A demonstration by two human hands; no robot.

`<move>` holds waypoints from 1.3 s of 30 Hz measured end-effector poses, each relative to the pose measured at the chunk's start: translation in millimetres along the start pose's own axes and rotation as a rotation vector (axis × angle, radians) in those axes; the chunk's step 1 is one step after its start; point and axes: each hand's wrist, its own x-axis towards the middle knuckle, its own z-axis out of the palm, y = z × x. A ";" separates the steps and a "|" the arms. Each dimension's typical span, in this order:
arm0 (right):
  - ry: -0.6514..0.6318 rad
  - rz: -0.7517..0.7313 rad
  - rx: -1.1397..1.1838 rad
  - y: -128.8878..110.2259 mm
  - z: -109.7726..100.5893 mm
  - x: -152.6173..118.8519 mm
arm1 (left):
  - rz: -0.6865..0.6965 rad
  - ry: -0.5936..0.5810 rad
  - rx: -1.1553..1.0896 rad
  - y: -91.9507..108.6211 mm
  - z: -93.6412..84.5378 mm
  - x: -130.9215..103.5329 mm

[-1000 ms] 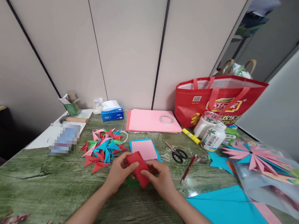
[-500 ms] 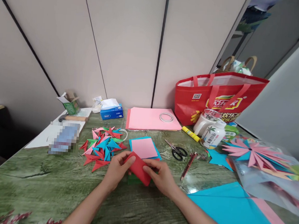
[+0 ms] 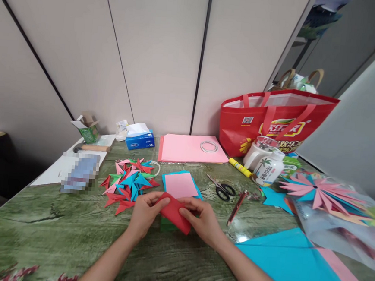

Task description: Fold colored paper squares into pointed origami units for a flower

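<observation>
A piece of red paper [image 3: 173, 213], folded over, is held above the table between both hands. My left hand [image 3: 148, 210] pinches its upper left end, thumb on top. My right hand [image 3: 201, 216] grips the right side, thumb pressed on the face and fingers behind. Just beyond the hands lie small sheets, a pink square [image 3: 181, 185] over blue ones. Some green paper [image 3: 167, 225] shows partly under the red piece. Left of my left hand is a pile of folded paper pieces [image 3: 132, 181] in red, blue, pink and green.
Scissors [image 3: 222, 188], a pencil [image 3: 236, 208] and a glue stick [image 3: 240, 167] lie to the right. A white bottle [image 3: 269, 168] stands before a red bag [image 3: 239, 136]. Large blue paper [image 3: 297, 266] covers the near right. Pink sheets [image 3: 183, 149] and a tissue box [image 3: 140, 141] are at the back.
The red paper has tilted slightly and its lower right corner has shifted a little to the right. Both hands keep their hold on it.
</observation>
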 end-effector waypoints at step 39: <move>0.129 -0.117 -0.124 -6.9 -2.2 -5.6 | 0.051 -0.018 -0.020 1.8 -0.5 -2.2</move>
